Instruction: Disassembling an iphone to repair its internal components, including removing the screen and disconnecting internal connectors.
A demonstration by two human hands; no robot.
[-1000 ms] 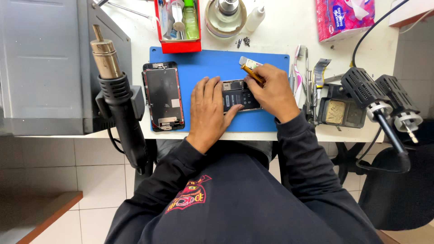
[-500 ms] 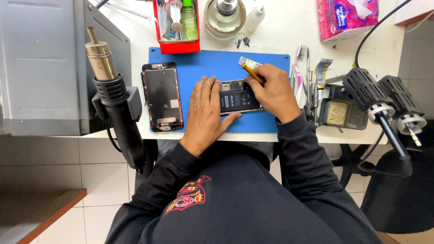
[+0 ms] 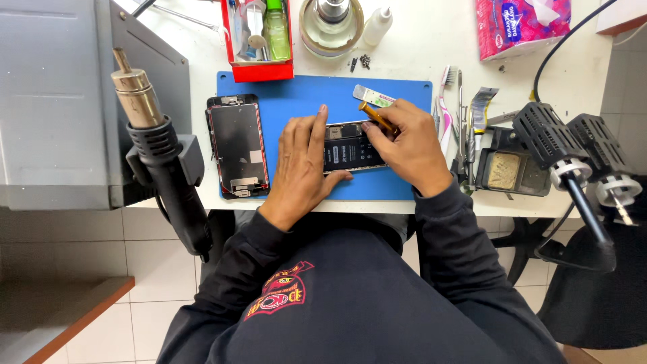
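My left hand point(image 3: 301, 168) lay flat, fingers spread, pinning the opened phone point(image 3: 352, 147) on the blue mat point(image 3: 296, 91); my right hand point(image 3: 411, 145) fingers gripped a small screwdriver point(image 3: 375, 115) over it.

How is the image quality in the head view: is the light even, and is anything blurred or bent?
Head view: even, soft light, only faint shadows under the left hand and right hand on the blue mat; the opened phone is sharp; wide-lens bending shows at the edges, on the heat gun.
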